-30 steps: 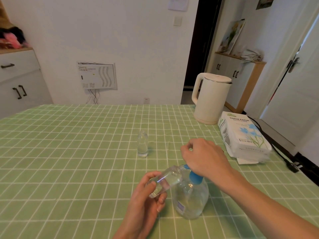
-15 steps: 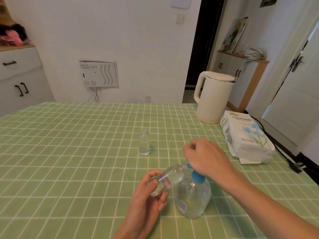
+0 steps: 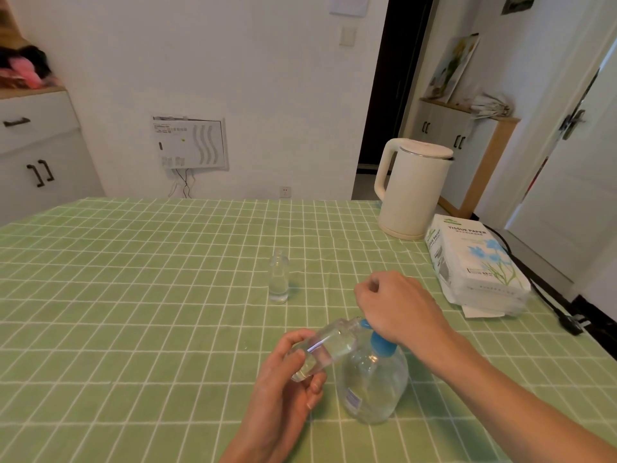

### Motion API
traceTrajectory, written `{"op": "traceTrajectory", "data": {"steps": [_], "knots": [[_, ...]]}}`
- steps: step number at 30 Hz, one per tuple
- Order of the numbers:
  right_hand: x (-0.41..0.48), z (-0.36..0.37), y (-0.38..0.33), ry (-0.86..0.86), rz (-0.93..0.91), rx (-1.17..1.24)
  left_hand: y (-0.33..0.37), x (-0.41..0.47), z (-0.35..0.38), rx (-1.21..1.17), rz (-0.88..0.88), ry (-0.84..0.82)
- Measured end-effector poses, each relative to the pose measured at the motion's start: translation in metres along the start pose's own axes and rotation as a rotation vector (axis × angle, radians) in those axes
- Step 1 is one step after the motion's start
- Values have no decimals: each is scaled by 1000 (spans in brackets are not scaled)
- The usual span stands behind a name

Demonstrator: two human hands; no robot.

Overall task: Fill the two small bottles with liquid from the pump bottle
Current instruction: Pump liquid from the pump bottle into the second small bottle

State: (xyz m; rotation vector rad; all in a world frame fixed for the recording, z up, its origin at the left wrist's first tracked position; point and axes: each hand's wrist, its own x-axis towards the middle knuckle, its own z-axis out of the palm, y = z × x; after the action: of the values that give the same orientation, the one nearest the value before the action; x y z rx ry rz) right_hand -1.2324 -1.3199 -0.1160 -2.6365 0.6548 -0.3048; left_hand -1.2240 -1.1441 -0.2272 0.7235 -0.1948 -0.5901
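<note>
We hold the small bottle (image 3: 320, 349) tilted in the left hand (image 3: 283, 389), fingers and thumb wrapped round its base, its mouth at the spout of the pump bottle (image 3: 374, 385). The right hand (image 3: 397, 305) covers the pump head, fingers curled. This arrangement is unchanged from half a second ago. The second small bottle (image 3: 278, 277) stands upright, farther away. The green checked tablecloth (image 3: 133, 295) also carries a white kettle (image 3: 414, 188) and a tissue pack (image 3: 474, 262) at far right.

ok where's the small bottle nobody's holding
In the head view the free small bottle stands upright mid-table, beyond the pump bottle and left of the kettle.
</note>
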Motion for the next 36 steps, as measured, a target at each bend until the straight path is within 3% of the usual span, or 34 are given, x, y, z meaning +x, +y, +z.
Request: {"op": "traceTrajectory", "data": {"steps": [5, 11, 16, 21, 30, 36], "knots": [[0, -9, -6, 22, -55, -76, 2, -1, 1, -1, -4, 3], [1, 1, 0, -42, 12, 14, 2, 0, 0, 13, 0, 13], [-1, 0, 1, 13, -6, 4, 1, -1, 2, 19, 1, 13], [1, -10, -5, 18, -45, -93, 3, -1, 2, 14, -6, 19], [-1, 3, 2, -46, 11, 12, -1, 2, -1, 17, -24, 12], [-1, -5, 1, 57, -16, 65, -4, 0, 1, -108, -87, 28]]}}
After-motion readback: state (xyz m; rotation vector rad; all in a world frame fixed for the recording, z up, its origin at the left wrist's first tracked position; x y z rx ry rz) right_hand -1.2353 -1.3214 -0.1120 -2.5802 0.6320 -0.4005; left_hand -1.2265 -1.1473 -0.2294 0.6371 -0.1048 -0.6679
